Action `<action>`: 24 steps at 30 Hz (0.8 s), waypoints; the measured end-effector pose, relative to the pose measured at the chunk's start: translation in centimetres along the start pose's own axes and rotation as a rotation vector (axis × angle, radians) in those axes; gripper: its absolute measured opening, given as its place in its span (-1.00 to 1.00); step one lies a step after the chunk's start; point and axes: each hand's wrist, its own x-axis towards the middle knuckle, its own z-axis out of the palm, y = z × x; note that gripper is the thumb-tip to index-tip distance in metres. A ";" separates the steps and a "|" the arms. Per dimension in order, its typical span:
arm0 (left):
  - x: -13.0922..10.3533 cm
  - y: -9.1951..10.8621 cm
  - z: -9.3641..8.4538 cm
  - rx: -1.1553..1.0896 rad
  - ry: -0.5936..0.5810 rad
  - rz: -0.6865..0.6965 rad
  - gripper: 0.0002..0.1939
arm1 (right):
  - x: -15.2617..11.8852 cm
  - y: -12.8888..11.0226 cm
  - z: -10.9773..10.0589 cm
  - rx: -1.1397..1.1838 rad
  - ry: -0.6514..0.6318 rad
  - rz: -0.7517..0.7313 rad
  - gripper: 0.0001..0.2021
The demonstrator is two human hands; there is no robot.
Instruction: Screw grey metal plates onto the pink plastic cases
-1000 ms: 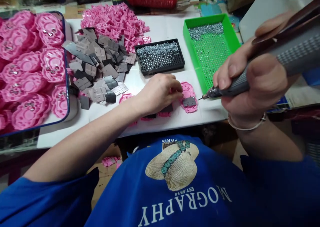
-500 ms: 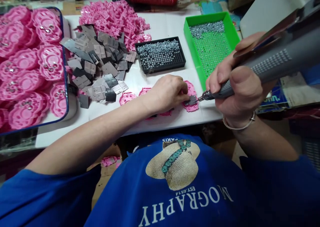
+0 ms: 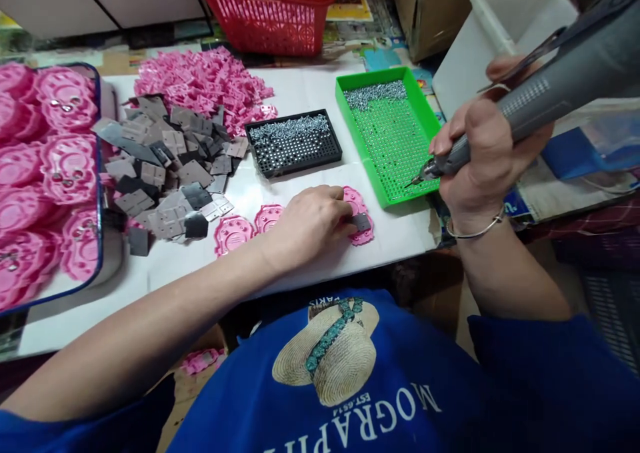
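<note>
My right hand (image 3: 483,150) is wrapped round a grey electric screwdriver (image 3: 530,103), whose bit points down over the near right corner of a green perforated tray (image 3: 385,196) of small screws. On the white table top, my left hand (image 3: 320,220) has its fingers curled and pressed at the left side of a pink plastic part (image 3: 356,200). A small grey metal plate (image 3: 360,222) lies on that part beside the fingertips. Two more pink plastic parts, one of them a round housing (image 3: 234,235), lie left of this hand, partly behind the forearm.
A black perforated tray (image 3: 295,143) of screws stands left of the green one. Grey plates (image 3: 173,166) and small pink pieces (image 3: 200,83) are heaped further left. A blue-rimmed tray (image 3: 100,240) holds stacked pink housings. Behind stand a red basket (image 3: 280,26) and a white bin (image 3: 465,46).
The screwdriver bit has moved away from the pink part to over the green tray. My left hand stays at the part and plate. The view has shifted, showing more of the red basket.
</note>
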 end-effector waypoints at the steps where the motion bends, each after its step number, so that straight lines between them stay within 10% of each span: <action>1: 0.0 0.0 0.0 0.002 -0.004 -0.003 -0.78 | -0.1 0.1 -0.1 0.033 -0.019 -0.006 -0.70; 24: -0.3 0.2 0.5 0.064 -0.010 -0.032 -0.75 | -1.9 -0.4 0.2 0.224 -0.027 0.093 -0.75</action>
